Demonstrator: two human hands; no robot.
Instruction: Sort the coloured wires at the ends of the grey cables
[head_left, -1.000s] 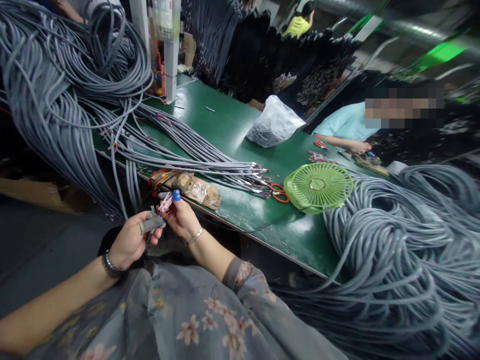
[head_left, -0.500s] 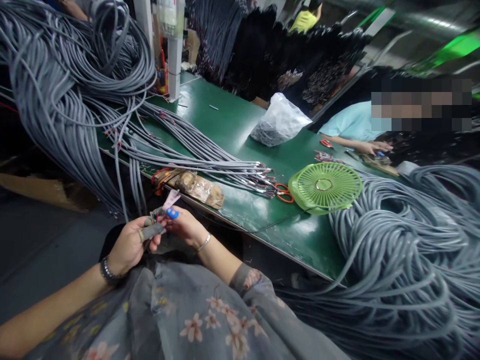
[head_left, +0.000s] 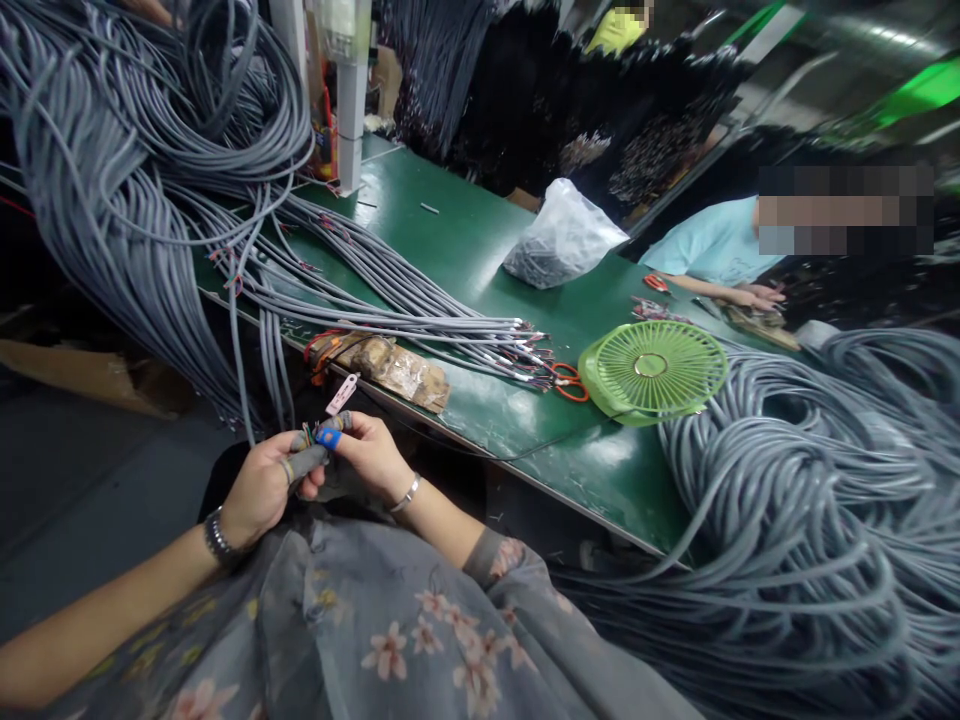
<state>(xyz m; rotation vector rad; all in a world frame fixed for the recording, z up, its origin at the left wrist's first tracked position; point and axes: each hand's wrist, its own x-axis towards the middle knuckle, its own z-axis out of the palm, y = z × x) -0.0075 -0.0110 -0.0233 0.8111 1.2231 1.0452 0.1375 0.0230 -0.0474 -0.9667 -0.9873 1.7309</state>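
Both hands meet in front of my lap, just off the table's near edge. My left hand, fingers covered with grey wraps, is closed on the end of a grey cable, mostly hidden by the fingers. Short coloured wires stick out at its fingertips. My right hand, with a blue cover on the thumb, pinches at these wires. A small flat pale pink piece with holes stands up just beyond the right fingers; whether they grip it is hidden.
On the green table lie grey cables, a taped wooden block, orange-handled scissors, a green fan and a plastic bag. Cable coils heap at right, more at left. A co-worker sits across.
My right thumb has shifted left and down onto the wires beside the left fingertips. The pink piece, blurred before, now shows sharply and more upright. The left hand has barely moved.
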